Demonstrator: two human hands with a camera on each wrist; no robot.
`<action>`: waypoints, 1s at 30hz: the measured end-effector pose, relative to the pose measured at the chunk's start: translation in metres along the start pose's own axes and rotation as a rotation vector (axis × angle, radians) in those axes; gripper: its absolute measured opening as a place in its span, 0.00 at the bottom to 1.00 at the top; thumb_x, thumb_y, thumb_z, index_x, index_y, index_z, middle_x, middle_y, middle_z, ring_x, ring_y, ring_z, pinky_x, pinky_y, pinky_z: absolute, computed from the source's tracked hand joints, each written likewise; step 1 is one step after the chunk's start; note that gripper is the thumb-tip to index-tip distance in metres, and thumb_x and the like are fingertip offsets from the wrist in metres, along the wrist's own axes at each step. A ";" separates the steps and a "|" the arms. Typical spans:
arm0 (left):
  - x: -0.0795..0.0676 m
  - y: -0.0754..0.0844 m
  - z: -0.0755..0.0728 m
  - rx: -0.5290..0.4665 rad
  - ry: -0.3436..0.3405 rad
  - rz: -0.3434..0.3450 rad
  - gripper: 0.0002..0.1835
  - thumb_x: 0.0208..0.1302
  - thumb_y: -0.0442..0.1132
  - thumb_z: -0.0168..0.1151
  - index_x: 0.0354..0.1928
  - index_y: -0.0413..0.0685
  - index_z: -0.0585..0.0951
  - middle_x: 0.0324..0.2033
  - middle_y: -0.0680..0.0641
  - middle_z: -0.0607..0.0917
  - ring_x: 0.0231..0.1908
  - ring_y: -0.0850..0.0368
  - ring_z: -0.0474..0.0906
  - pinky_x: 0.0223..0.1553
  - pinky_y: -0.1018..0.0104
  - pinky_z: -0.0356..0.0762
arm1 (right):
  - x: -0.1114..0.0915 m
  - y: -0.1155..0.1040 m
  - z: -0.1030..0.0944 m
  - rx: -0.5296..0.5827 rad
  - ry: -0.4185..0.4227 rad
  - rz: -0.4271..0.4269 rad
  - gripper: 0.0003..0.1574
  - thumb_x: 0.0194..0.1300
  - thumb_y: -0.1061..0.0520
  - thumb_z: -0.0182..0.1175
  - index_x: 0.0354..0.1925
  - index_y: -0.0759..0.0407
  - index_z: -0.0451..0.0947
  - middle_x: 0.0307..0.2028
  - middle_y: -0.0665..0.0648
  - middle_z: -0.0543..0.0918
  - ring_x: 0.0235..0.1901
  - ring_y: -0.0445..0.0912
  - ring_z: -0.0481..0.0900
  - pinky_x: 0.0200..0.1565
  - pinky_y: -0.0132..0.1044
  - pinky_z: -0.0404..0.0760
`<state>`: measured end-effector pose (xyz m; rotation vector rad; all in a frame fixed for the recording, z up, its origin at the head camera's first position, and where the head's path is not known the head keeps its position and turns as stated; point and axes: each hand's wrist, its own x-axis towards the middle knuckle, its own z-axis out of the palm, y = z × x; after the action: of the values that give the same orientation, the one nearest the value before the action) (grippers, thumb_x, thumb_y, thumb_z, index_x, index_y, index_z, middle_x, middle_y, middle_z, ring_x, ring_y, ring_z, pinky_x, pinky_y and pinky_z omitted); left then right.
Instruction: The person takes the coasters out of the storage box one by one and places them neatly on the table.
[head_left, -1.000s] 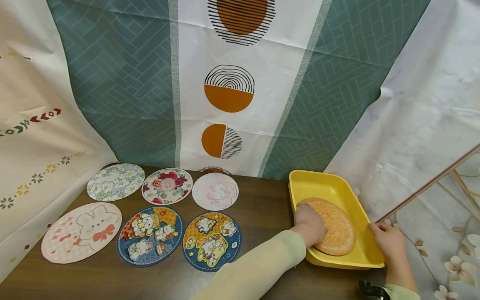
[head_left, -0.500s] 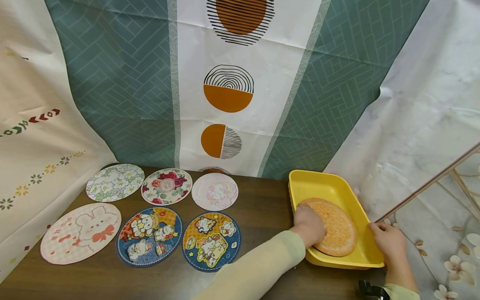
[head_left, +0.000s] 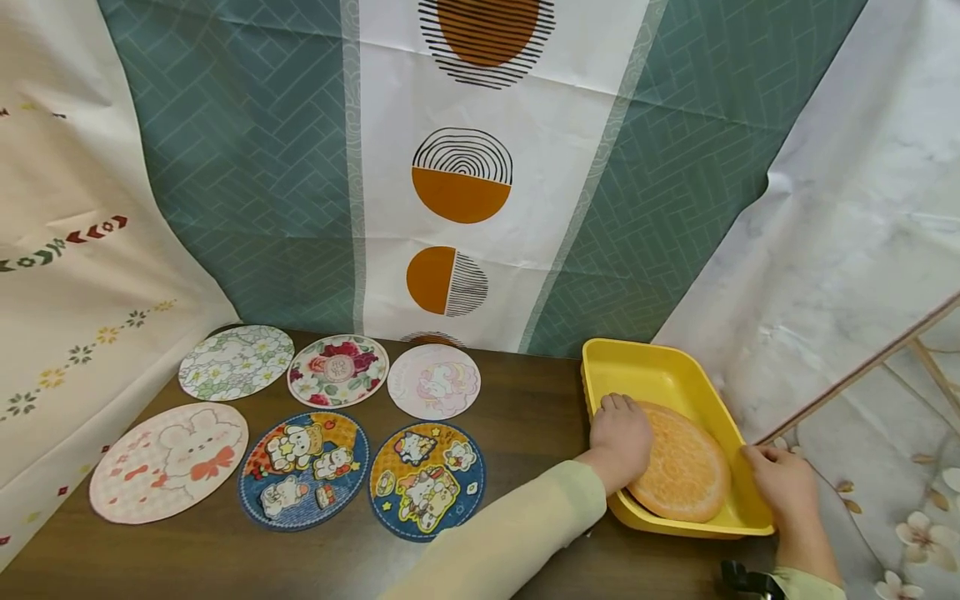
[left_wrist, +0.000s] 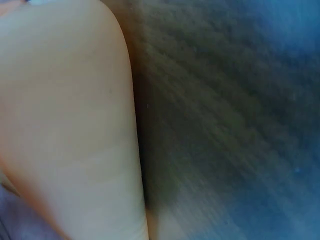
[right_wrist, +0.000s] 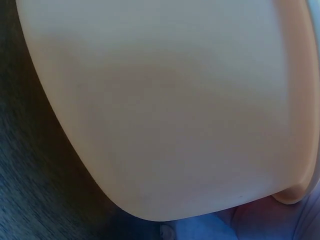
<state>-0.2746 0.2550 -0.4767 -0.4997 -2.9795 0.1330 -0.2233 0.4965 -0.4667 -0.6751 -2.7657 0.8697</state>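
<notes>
In the head view, a round placemat [head_left: 684, 467] printed like an orange slice is in the yellow tray [head_left: 633, 358] at the right. It sits against the tray's near right part, and a dark shadow shows under its lower left edge. My left hand [head_left: 621, 437] holds the placemat's left edge over the tray's left rim; the fingertips are partly hidden. At the right rim, my right hand [head_left: 783, 492] pinches the tray with thumb and fingers. Both wrist views are filled by the tray's outer wall [left_wrist: 70, 120], which looks pale there; neither hand's grip shows in them.
Six round placemats lie in two rows on the left of the dark wooden table [head_left: 525, 417], the nearest a blue cartoon placemat [head_left: 427, 483]. A patterned cloth [head_left: 465, 208] hangs behind. Right of the tray hangs a floral marbled sheet [head_left: 862, 375].
The orange placemat has shifted right and a little toward me in the tray. My left hand has turned, its fingers now higher up. My right hand stays on the rim.
</notes>
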 end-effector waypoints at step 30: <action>0.032 -0.012 0.025 -0.535 0.027 0.105 0.16 0.72 0.41 0.69 0.26 0.56 0.75 0.29 0.54 0.75 0.30 0.57 0.69 0.38 0.59 0.69 | 0.000 0.000 0.000 0.007 -0.005 0.016 0.36 0.85 0.46 0.54 0.62 0.82 0.78 0.61 0.84 0.78 0.54 0.72 0.78 0.57 0.67 0.80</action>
<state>-0.3114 0.2524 -0.4967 -0.6993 -2.9383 -0.6711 -0.2235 0.4964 -0.4671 -0.6951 -2.7636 0.8852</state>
